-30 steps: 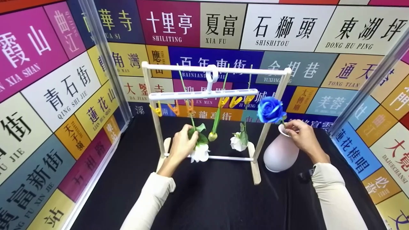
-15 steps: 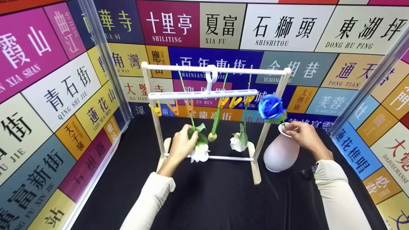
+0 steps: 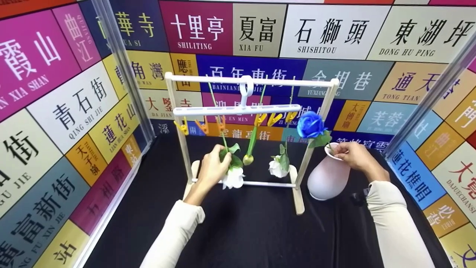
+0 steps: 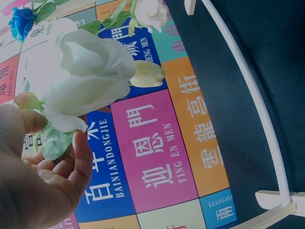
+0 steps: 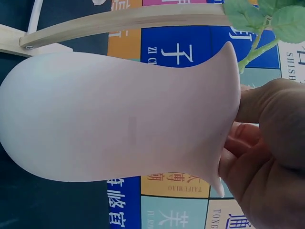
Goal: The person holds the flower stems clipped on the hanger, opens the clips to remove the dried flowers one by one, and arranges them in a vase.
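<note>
My left hand (image 3: 213,165) holds a white rose (image 3: 233,177) by the stem and leaves just above its bloom; the flower hangs head down from an orange clip (image 3: 221,124). In the left wrist view, the thumb and fingers curl around the leaves behind the white bloom (image 4: 90,71). On the right, a blue rose (image 3: 311,124) leans left out of a pale pink vase (image 3: 327,178), its stem inside the mouth. My right hand (image 3: 355,155) pinches that stem at the vase's rim; the right wrist view shows the fingertips partly hidden behind the rim (image 5: 231,95).
A wooden rack (image 3: 322,108) carries a white hanger (image 3: 238,109) with several yellow and orange clips. A yellow tulip bud (image 3: 248,159) and another white rose (image 3: 279,166) hang head down from it. Black cloth (image 3: 253,230) covers the table; sign-covered walls stand around.
The blue rose shifts slightly up, then tips left, with more of its leaves showing. My right hand moves slightly right at the vase mouth. My left hand stays on the white rose.
</note>
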`<state>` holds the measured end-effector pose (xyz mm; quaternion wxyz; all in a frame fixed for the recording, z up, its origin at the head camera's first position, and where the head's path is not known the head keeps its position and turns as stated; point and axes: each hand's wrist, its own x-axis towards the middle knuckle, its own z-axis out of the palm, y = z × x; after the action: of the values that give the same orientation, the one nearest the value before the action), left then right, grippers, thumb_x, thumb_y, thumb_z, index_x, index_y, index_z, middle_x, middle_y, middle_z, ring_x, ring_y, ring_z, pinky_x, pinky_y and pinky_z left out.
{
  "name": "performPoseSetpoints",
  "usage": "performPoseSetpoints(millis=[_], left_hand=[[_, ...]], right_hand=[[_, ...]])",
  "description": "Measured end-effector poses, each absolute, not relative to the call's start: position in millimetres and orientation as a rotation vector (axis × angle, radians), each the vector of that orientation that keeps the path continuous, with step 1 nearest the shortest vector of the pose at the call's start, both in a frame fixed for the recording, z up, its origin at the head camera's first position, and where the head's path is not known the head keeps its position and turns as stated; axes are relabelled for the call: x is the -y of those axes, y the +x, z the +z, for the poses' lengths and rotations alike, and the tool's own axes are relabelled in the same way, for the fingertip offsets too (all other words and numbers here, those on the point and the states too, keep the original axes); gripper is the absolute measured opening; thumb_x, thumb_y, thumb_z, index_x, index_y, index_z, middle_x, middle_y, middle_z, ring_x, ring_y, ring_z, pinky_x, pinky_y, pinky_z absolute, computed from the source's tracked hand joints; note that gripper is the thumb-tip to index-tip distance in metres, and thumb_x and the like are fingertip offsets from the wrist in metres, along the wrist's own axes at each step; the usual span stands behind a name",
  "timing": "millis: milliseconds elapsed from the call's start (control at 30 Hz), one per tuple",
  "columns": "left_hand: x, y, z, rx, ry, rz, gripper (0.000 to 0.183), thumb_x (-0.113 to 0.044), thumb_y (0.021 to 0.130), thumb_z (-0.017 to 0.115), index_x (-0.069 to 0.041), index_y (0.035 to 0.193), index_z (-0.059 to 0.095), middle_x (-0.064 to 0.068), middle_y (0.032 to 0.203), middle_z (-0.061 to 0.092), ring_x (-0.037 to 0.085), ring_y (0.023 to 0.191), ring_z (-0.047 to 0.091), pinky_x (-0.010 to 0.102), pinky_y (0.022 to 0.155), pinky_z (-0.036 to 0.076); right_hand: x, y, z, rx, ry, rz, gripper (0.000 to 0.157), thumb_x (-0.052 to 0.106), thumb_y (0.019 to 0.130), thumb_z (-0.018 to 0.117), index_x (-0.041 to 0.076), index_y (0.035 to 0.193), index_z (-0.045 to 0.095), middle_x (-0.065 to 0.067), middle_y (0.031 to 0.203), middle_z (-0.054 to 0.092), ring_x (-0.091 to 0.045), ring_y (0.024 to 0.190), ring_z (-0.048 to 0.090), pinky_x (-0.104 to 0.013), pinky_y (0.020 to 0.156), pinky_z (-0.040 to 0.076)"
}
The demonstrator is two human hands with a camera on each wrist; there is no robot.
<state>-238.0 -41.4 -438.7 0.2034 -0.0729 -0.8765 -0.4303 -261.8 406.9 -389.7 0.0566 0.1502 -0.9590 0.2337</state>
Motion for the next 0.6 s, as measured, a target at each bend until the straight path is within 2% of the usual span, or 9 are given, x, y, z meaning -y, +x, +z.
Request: performPoseSetpoints(millis=[267,600], left_hand=[[42.2,-238.4,-437.9,2.439,-0.203,-1.187,0.021,-0.026,0.091,0.063,-0.011,0.106,0.065,0.011,0.083,0.070,0.027,0.074,0.063,0.043,0.067,0.050],[42.1,-238.3,-438.2,2.456,-0.190,-1.183,0.021,-0.027,0.092,0.062,-0.012,0.105,0.065,0.011,0.086,0.070,0.027,0.075,0.063,0.043,0.068,0.050]], right_hand=[[-406.3,-261.9,-383.5,2.987,0.485,0.686,0.004,0.001,0.085,0.068,0.000,0.081,0.070,-0.010,0.078,0.069,-0.017,0.071,0.053,-0.028,0.061,0.042],[-409.9,-262.1,-385.5,3.004,0.447,0.689,0.005,0.001,0.084,0.068,-0.001,0.087,0.072,-0.016,0.085,0.073,-0.023,0.078,0.061,-0.032,0.065,0.047]])
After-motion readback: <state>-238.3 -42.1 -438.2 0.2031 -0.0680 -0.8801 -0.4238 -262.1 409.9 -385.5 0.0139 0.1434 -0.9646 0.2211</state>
